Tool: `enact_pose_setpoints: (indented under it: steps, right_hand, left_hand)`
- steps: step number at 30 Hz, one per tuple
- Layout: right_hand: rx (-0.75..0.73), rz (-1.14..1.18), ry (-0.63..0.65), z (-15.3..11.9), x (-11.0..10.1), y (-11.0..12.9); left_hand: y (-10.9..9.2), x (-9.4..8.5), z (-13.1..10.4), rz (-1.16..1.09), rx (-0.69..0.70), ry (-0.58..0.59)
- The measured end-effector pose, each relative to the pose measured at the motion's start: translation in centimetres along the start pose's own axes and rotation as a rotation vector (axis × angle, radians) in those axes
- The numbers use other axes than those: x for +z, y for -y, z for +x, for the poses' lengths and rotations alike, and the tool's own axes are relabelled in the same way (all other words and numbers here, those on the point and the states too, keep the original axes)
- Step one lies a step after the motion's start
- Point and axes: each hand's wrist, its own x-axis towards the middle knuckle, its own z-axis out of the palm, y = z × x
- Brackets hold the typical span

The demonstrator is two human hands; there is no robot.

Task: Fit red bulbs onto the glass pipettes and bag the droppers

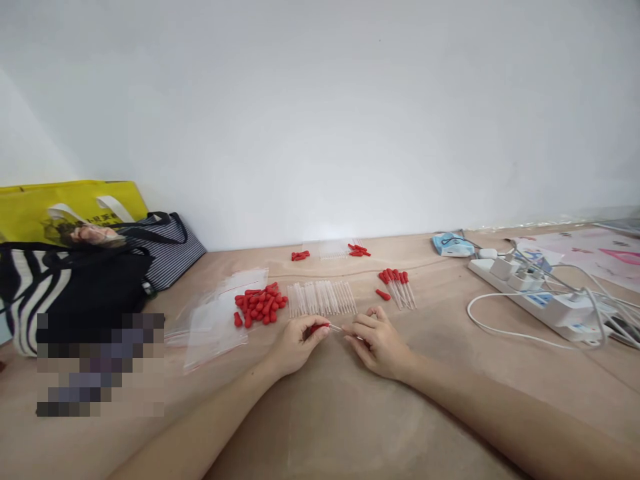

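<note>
Left hand (295, 345): fingers pinched tight on a red rubber bulb (319, 327); right hand (384, 348) pinching a clear pipette tube (336, 328), mid-table. Progress-wise, a handful of bulbed pipettes (397, 275) at 2 o'clock; bare tubes (320, 298) at 12, loose bulbs (257, 307) at 10, plenty unpaired.

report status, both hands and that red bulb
Left hand: grip on red bulb. Right hand: grip on thin tube. Tube row beyond, not in the way.

From here I'm seeing my left hand (299, 343) gripping a red bulb (319, 327) while my right hand (379, 341) is pinching a clear tube (336, 327).
</note>
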Motion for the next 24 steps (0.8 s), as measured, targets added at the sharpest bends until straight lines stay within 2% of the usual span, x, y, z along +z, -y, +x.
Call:
enact_pose_setpoints:
  steps: [4,13,18,24]
  right_hand:
    - [-0.028,-0.007,0.035,0.1,-0.2,-0.2]
    - [-0.139,-0.138,0.073,0.6,-0.9,-1.1]
    - [-0.133,-0.182,0.056,0.6,-0.5,-0.6]
    - [-0.113,-0.129,0.088,0.8,-0.1,-0.2]
  left_hand:
    - [-0.2,-0.2,-0.1,-0.033,0.019,-0.002]
    - [-0.9,-0.2,-0.3,0.178,0.146,0.005]
    - [-0.7,0.0,-0.3,0.227,0.208,0.024]
    - [-0.8,0.1,-0.4,0.259,0.271,0.009]
